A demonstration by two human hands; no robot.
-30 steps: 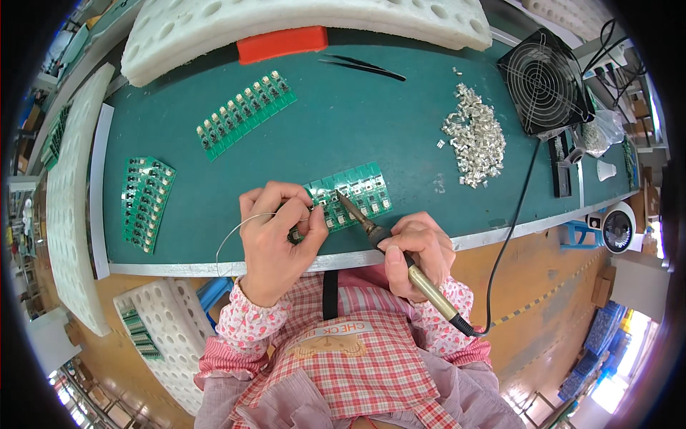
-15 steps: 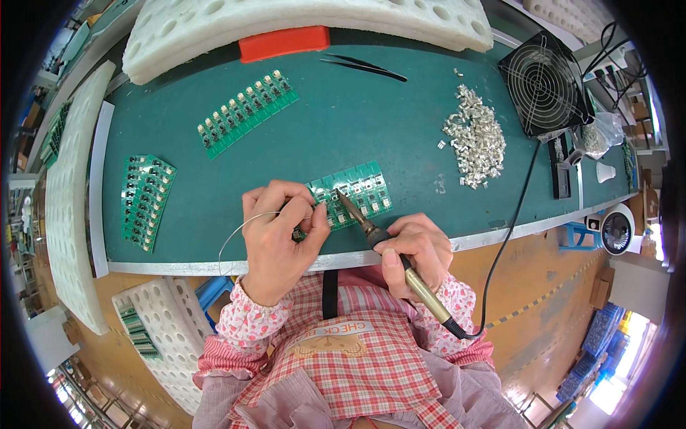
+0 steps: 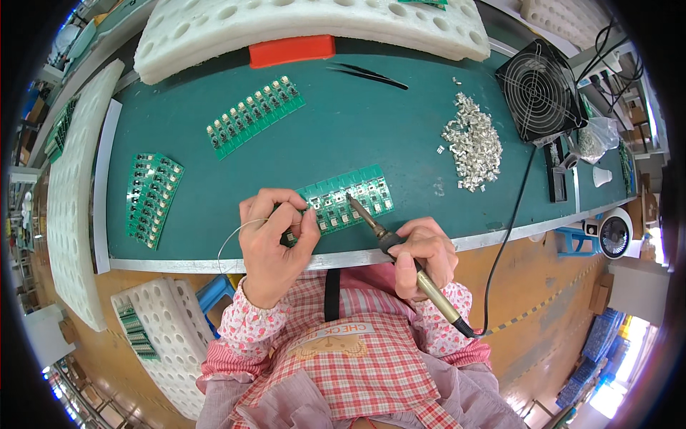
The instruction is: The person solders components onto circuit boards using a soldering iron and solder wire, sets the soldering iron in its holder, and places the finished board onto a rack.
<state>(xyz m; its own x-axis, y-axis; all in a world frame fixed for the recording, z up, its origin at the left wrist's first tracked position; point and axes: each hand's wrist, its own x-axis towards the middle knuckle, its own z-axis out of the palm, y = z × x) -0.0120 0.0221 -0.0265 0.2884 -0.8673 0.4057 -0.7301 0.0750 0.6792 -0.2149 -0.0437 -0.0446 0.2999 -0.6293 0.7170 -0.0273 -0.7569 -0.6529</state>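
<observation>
Near the table's front edge lies a green circuit board panel (image 3: 373, 176) with rows of small white and black components. My left hand (image 3: 273, 243) is closed at the panel's left end, pinching a thin solder wire (image 3: 227, 239) that loops down over the table edge. The wire's working end is hidden by my fingers. My right hand (image 3: 429, 256) grips a soldering iron (image 3: 437, 297) like a pen. Its tip points up and left, over the middle of the panel; whether it touches cannot be made out.
Two more board groups, a populated panel (image 3: 257, 114) and a stack (image 3: 151, 200), lie left. Black tweezers (image 3: 370, 74) and a red block (image 3: 291, 51) are at the back, before white foam (image 3: 314, 28). Small metal parts (image 3: 473, 143) are heaped right, beside a black fan (image 3: 539, 91) and the iron's cord (image 3: 509, 236).
The iron's tip has shifted to the right along the panel, and my right hand has moved slightly with it. My left hand keeps its pinch on the wire. The whole view has shifted a little.
</observation>
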